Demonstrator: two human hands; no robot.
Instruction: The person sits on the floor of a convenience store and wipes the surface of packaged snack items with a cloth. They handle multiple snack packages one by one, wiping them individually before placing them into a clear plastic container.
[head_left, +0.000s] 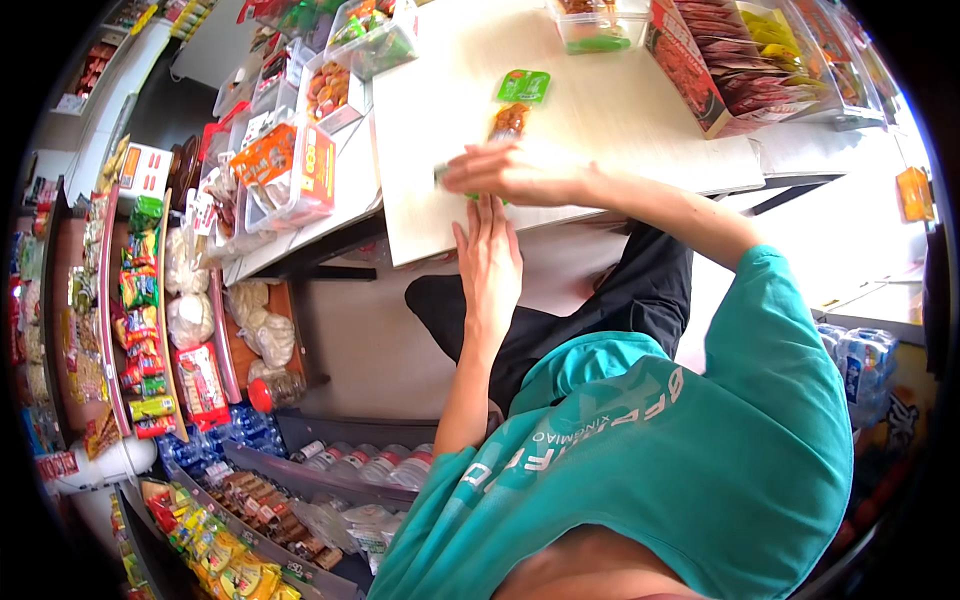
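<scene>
On the pale tabletop (645, 112) lies a snack packet (510, 120) with a green top and a see-through part showing brown food. My right hand (517, 176) stretches flat across the packet's near end, its fingers pointing left. What lies under its palm is hidden, apart from a bit of green at its lower edge. My left hand (490, 255) reaches up from the table's front edge, fingers extended and slightly apart. Its fingertips meet the underside of my right hand, beside that green bit. A small greyish thing (439, 175) shows at my right fingertips, too little visible to name.
Clear plastic bins (296, 176) of packaged snacks line the left side. A red display box (694, 75) of sachets and a clear tub (600, 34) stand at the back right. Snack shelves (139, 300) rise at the left; a drawer-like rack (330, 480) with bottles sits low beside me.
</scene>
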